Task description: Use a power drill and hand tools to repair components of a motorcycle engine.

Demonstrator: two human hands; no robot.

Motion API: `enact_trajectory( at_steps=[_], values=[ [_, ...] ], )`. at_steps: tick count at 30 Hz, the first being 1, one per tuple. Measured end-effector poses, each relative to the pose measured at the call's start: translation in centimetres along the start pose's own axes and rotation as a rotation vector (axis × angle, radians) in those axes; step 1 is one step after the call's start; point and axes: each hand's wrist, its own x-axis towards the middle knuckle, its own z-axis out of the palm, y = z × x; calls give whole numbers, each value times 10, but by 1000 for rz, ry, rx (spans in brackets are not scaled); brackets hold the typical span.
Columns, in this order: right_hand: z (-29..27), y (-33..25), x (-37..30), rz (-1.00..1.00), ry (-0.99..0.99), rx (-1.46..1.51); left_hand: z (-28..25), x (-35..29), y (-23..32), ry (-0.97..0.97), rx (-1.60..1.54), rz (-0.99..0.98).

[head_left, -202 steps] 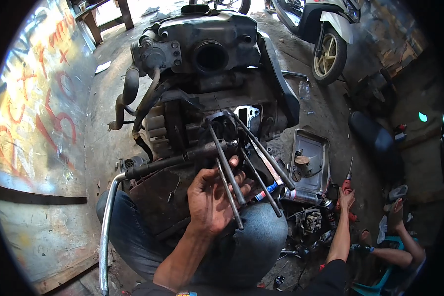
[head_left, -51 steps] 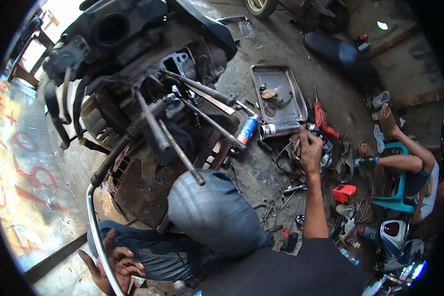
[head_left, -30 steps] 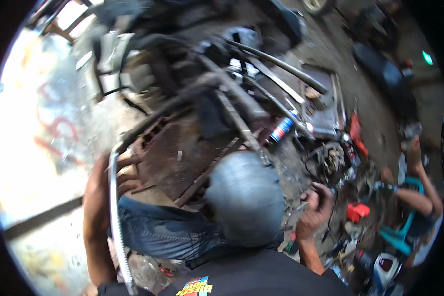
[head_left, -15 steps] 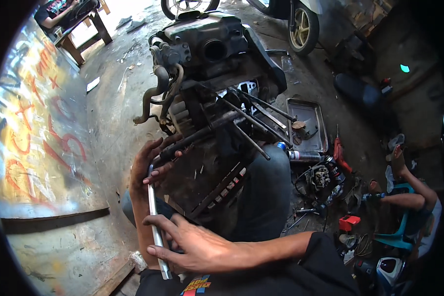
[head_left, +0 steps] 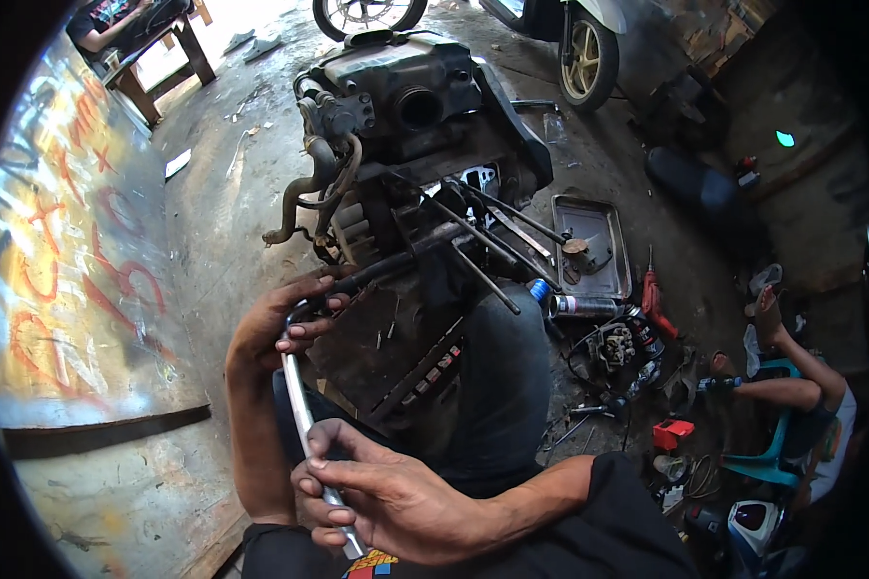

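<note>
My left hand (head_left: 282,314) curls round the bent upper end of a silver L-shaped socket wrench (head_left: 296,394), where it meets a dark bar (head_left: 377,269). That bar runs up to the underside of a motorcycle engine assembly (head_left: 381,96) on the floor. My right hand (head_left: 386,487) is closed on the lower part of the wrench, whose end sticks out below the fingers. The exact joint between wrench and bar is partly hidden by my left fingers. Several thin rods (head_left: 473,246) jut from the engine toward my bent knee.
Right of the engine lie a metal tray (head_left: 594,275), a spray can (head_left: 589,307), a red drill (head_left: 657,304) and several loose parts and tools. A person sits on a teal stool (head_left: 763,463) at right. A painted board (head_left: 87,280) stands at left.
My right fingers have closed more fully round the wrench. Its lower end has swung a little to the right and down. My left hand stays at the bent end.
</note>
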Motion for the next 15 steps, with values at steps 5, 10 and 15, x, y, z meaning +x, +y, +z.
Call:
enact_trajectory(
  at_steps=[5, 10, 15],
  values=[
    [-13, -4, -10, 97, 202, -32, -5, 3, -8, 110, 175, -79],
    [-14, -4, -4, 215, 163, -175, 16, -2, 2, 196, 349, -157],
    [-42, -1, -2, 140, 170, -506, 22, 3, 1, 266, 498, -154]
  ],
)
